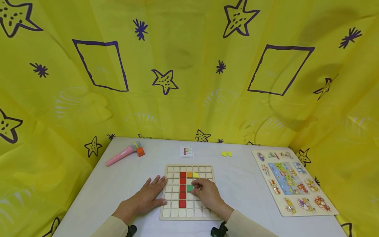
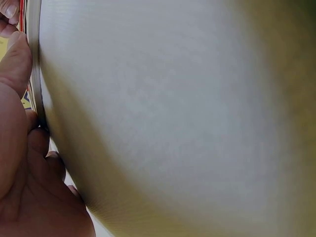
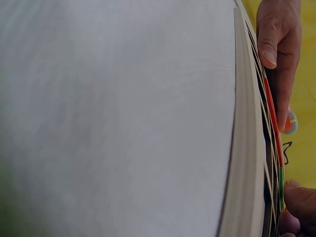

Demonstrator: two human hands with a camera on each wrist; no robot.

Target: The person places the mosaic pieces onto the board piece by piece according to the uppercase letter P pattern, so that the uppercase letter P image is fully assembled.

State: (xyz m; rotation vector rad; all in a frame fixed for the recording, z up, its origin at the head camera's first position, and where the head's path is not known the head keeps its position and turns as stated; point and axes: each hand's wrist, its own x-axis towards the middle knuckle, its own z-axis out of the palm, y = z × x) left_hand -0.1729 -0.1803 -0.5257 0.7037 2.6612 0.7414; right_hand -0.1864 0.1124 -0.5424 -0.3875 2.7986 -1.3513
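A wooden grid board (image 1: 174, 213) lies on the table, with several red square tiles (image 1: 182, 188) in one column. At the top of that column sit an orange tile (image 1: 189, 174) and a yellow tile (image 1: 196, 175) with a cut corner. A green tile (image 1: 189, 188) lies right of the red column. My right hand (image 1: 206, 192) pinches the green tile at its right side with thumb and finger; its other fingers are curled. Spread out, my left hand (image 1: 146, 197) rests against the board's left edge. The left wrist view shows the left hand (image 2: 29, 177) along that edge.
A small pattern card (image 1: 186, 151) lies behind the board. Two yellow pieces (image 1: 224, 153) lie to its right. At the left are a pink microphone (image 1: 121, 155) and an orange-red block (image 1: 140, 151). A wooden picture puzzle (image 1: 296, 212) lies at the right.
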